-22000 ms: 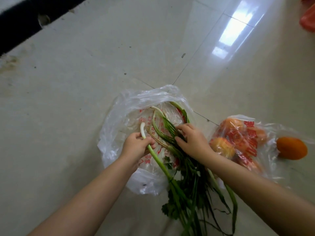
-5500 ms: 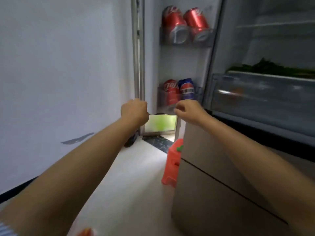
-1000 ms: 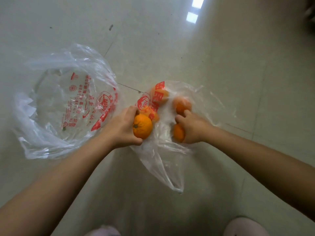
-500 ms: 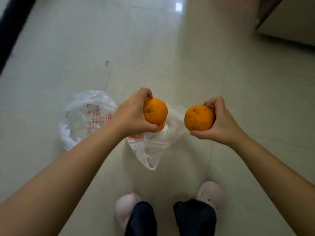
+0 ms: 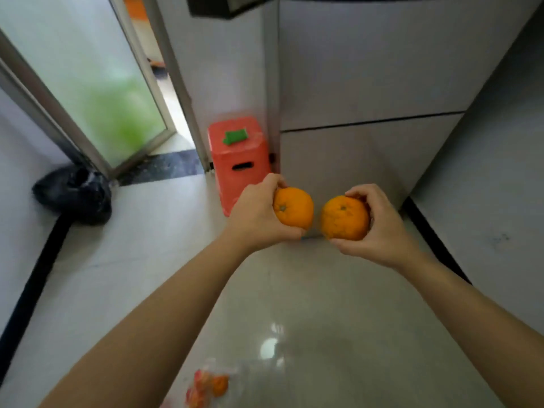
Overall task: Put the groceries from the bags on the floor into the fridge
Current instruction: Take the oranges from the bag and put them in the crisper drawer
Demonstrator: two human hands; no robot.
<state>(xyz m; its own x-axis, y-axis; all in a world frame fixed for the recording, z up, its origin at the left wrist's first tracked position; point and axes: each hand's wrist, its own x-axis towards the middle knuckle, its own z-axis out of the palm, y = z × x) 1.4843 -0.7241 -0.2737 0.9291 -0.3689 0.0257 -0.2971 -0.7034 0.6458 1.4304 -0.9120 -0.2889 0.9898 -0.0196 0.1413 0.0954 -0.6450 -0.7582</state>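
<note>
My left hand [image 5: 255, 214] grips an orange [image 5: 293, 206], and my right hand [image 5: 381, 223] grips a second orange [image 5: 343, 218]. Both are held side by side at chest height in front of the grey fridge [image 5: 368, 83], whose lower drawer fronts are shut. The fridge's upper part is cut off at the top edge. Low in the view, the clear printed bag with oranges [image 5: 210, 388] lies on the floor between my forearms.
A red plastic stool [image 5: 238, 160] stands against the fridge's left side. A black bag [image 5: 73, 194] lies by the frosted glass door [image 5: 97, 83] at the left. A grey wall [image 5: 494, 187] closes off the right. Pale floor tiles [image 5: 309, 319] stretch ahead.
My view has swung up from the floor and bags to the fridge front. Both hands still hold their oranges, now closer together.
</note>
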